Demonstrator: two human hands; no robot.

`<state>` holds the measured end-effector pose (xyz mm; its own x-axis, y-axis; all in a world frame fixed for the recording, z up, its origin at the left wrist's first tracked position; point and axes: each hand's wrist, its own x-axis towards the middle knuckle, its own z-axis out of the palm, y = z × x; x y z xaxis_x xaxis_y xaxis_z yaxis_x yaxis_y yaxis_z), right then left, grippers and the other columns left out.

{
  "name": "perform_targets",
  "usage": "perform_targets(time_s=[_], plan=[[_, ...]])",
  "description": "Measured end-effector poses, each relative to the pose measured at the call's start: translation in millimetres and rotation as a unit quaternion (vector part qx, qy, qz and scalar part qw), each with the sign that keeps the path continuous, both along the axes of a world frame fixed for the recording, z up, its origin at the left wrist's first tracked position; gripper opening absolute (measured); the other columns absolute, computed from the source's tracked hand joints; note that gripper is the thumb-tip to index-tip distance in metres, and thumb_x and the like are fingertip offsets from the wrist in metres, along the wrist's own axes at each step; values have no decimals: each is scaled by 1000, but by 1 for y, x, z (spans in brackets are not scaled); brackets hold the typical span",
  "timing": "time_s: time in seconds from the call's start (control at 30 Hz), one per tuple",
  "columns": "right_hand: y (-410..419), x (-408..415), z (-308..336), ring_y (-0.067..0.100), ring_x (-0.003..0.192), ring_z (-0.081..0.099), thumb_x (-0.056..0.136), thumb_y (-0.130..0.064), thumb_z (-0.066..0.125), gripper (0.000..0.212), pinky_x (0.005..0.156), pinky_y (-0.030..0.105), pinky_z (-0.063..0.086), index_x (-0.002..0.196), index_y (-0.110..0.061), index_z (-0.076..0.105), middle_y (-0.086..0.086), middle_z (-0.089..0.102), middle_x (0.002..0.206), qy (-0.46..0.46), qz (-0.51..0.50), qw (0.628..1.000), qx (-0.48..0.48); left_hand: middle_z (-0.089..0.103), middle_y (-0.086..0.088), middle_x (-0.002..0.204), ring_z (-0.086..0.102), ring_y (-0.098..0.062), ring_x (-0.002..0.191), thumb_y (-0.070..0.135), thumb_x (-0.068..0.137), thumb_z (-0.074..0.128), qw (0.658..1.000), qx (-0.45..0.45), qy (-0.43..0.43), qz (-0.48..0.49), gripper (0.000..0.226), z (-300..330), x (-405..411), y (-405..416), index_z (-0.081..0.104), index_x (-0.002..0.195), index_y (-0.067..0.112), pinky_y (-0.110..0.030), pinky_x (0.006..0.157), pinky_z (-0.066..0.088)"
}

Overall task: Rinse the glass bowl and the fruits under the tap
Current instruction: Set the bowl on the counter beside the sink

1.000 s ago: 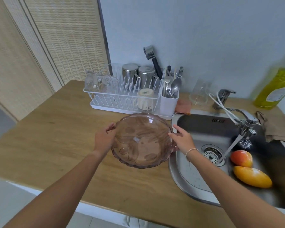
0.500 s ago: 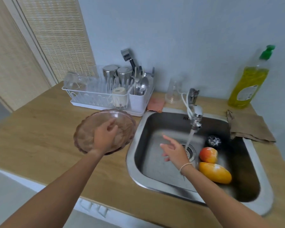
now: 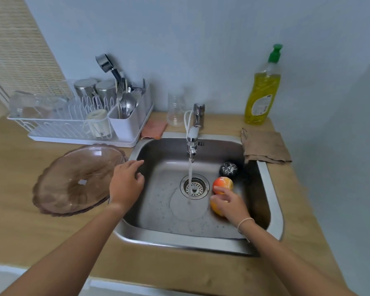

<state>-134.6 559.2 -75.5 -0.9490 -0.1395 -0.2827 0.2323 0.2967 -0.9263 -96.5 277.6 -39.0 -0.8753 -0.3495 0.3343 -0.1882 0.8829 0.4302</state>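
I'm watching the right hand settling over the yellow-orange fruit in the sink, fingers loosely curved, no firm grip on it that I can see. The red fruit is sitting just beyond, right of the running tap. The left hand is hovering relaxed and empty beside the glass bowl on the counter. I'd wrap the wet fruit fully before lifting it leftward into the stream.

Pale blue wall, wooden counter, woven blind
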Motion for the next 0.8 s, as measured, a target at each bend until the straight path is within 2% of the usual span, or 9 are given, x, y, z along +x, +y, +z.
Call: perform_targets(time_s=[0.07, 0.17, 0.27, 0.37, 0.47, 0.57, 0.63, 0.7, 0.8], plan=[[-4, -5, -1, 10, 69, 54, 85, -16, 60, 32, 61, 21, 43, 117, -20, 60, 5, 63, 92, -9, -10, 1000, -15, 65, -9, 117, 57, -33, 106, 6, 79, 56, 1000, -7, 1, -2, 40, 0, -5, -10, 63, 118, 11, -39, 98, 40], [-14, -9, -2, 11, 62, 51, 87, -15, 59, 30, 54, 21, 42, 117, -18, 59, 2, 62, 84, -16, -23, 999, -33, 64, -10, 119, 56, -32, 108, 7, 80, 57, 1000, -9, -7, -5, 39, 0, -5, -19, 63, 118, 11, -39, 100, 39], [-31, -7, -1, 13, 63, 50, 88, -13, 58, 30, 49, 20, 42, 118, -17, 58, 1, 59, 81, -22, -7, 998, -51, 63, -9, 122, 56, -31, 111, 14, 82, 55, 1000, -4, -18, -13, 38, 3, -3, -30, 62, 119, 12, -39, 102, 38], [-56, -2, -2, 13, 65, 50, 87, -10, 57, 31, 52, 22, 43, 117, -16, 59, 0, 60, 80, -23, 11, 998, -49, 64, -10, 122, 58, -29, 112, 22, 79, 48, 1000, 5, -14, -18, 43, 11, -1, -40, 63, 118, 10, -39, 103, 38], [-83, 4, 1, 15, 69, 53, 87, -12, 57, 32, 55, 23, 46, 118, -16, 59, 4, 61, 85, -22, 42, 997, -53, 63, -8, 122, 58, -24, 112, 19, 83, 52, 999, 26, -8, -24, 38, 18, 3, -52, 62, 119, 9, -37, 103, 40], [-110, 6, 8, 15, 75, 56, 88, -15, 57, 33, 57, 21, 48, 120, -18, 57, 4, 61, 92, -7, 73, 996, -50, 69, -8, 108, 63, -23, 100, 19, 81, 52, 999, 28, 2, -36, 32, 28, 11, -67, 65, 109, 9, -37, 95, 48], [-126, 6, 12, 14, 71, 55, 88, -15, 58, 33, 56, 20, 48, 121, -18, 56, 4, 61, 91, -5, 81, 995, -60, 70, -11, 107, 63, -24, 100, 15, 81, 55, 999, 32, 20, -30, 30, 35, 18, -75, 66, 108, 5, -34, 94, 47], [-143, 7, 15, 12, 66, 53, 87, -15, 60, 35, 54, 20, 48, 121, -17, 57, 2, 61, 85, -8, 84, 994, -70, 68, -11, 115, 62, -24, 107, 18, 81, 53, 999, 24, 24, -13, 37, 40, 26, -84, 64, 114, 5, -35, 99, 45], [-163, 8, 18, 13, 60, 50, 85, -15, 63, 36, 52, 22, 46, 120, -16, 58, 0, 61, 80, -12, 86, 992, -90, 68, -10, 113, 63, -25, 105, 21, 79, 50, 1000, -8, 16, 16, 40, 36, 37, -104, 64, 114, 6, -36, 97, 47]])
